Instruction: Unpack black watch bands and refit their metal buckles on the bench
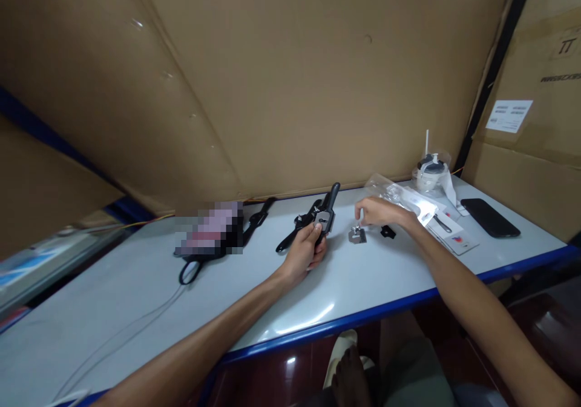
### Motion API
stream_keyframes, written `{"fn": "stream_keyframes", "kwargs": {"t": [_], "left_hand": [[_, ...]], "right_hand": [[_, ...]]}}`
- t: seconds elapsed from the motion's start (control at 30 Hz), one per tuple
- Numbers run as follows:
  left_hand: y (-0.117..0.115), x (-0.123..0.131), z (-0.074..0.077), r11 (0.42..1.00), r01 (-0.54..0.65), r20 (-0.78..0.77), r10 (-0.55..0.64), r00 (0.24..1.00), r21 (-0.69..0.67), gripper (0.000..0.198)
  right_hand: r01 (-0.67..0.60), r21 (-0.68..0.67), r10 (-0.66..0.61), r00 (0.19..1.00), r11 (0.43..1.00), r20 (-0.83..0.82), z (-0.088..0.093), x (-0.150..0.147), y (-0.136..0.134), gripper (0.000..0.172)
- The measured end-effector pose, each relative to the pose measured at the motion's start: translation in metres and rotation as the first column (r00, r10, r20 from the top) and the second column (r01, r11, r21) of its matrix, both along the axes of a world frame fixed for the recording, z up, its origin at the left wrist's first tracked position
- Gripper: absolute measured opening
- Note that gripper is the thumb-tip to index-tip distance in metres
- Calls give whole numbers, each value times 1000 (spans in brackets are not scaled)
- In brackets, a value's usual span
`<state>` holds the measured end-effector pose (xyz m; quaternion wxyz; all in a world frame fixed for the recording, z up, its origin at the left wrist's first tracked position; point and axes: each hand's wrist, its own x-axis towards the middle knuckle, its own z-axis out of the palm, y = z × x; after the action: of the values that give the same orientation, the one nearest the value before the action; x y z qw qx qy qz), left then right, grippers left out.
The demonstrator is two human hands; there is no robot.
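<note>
My left hand point(306, 249) is wrapped round a black spokeshave point(333, 196), its handle pointing up and away and a grey metal blade point(323, 219) showing on its face. Just behind it on the table lies another black tool of similar form point(290, 237), with small bright screws. Over to the right, my right hand point(373, 211) has its fingers pinched together above a flat silver blade point(358, 236) and some small shiny metal parts. Whatever those fingertips hold, if anything, is too small to make out. A small black plate point(387, 232) lies under my right wrist.
A third black tool point(258, 218) lies by a blurred pouch-like item point(211, 231) with a black loop. Clear plastic packaging point(393, 192), printed cards point(456, 234), a black phone point(490, 217) and a lidded cup point(431, 174) stand right. Cardboard point(290, 92) walls the back.
</note>
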<state>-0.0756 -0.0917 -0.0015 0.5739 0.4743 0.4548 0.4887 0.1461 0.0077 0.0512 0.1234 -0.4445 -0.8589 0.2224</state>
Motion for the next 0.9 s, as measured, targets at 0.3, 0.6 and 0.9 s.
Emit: {"fn": "stream_keyframes", "kwargs": {"t": [0.3,0.6,0.9], "left_hand": [[-1,0,2,1000,12,0,-12,1000,-12,42],[0,0,2,999,20,2,-20,1000,-29,42],[-1,2,3,1000,2,-17,-2,1000,-20,42]], "right_hand": [[246,171,-267,957,954,110,-13,6,9,30],[272,-15,-271,962,962,37,-29,-3,24,29],[350,-204,-398,871,914,-289,-15,4,29,27]]}}
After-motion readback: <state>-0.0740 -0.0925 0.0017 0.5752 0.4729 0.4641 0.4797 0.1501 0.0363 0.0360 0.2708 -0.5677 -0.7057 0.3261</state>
